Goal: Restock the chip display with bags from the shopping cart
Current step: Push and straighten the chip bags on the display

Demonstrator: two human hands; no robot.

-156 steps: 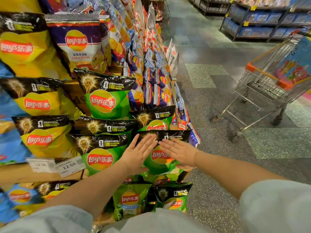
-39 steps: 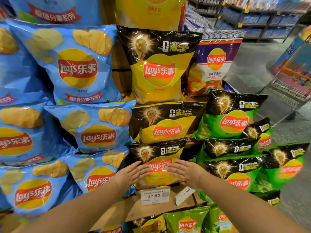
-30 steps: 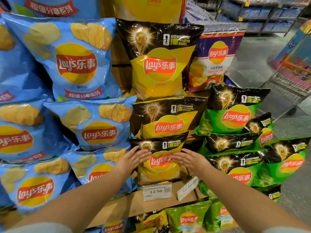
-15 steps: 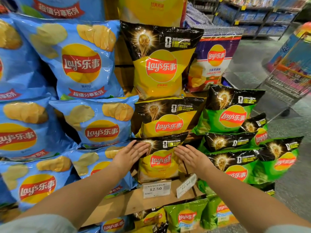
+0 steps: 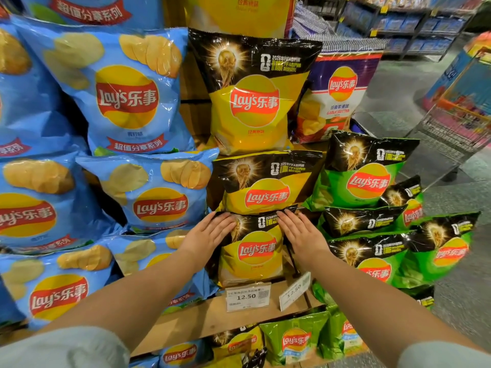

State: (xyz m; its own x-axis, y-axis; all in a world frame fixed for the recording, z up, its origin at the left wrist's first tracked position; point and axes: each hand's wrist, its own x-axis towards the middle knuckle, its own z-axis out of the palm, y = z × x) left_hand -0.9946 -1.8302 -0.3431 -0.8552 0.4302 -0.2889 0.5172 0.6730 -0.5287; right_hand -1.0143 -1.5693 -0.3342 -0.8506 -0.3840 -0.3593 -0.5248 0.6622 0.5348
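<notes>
A yellow-and-black chip bag (image 5: pixel 255 251) stands upright at the front of the wooden display shelf (image 5: pixel 212 314), under two more yellow bags (image 5: pixel 263 187). My left hand (image 5: pixel 210 235) lies flat against its left side and my right hand (image 5: pixel 303 232) against its right side, fingers stretched out, pressing the bag between the palms. The shopping cart (image 5: pixel 457 128) stands at the far right on the aisle floor, with a colourful box in it.
Blue chip bags (image 5: pixel 148 192) fill the display's left side, green ones (image 5: pixel 364 181) the right. A purple-and-white bag (image 5: pixel 337 96) stands behind them. Two price tags (image 5: pixel 247 296) hang on the shelf edge. More bags sit on the lower tier (image 5: pixel 295 338). Store shelving (image 5: pixel 403 25) lines the far aisle.
Earlier both hands were on a green bag at the display's right side. Now they press a yellow bag in the middle, and over the last second they slid up its sides.
</notes>
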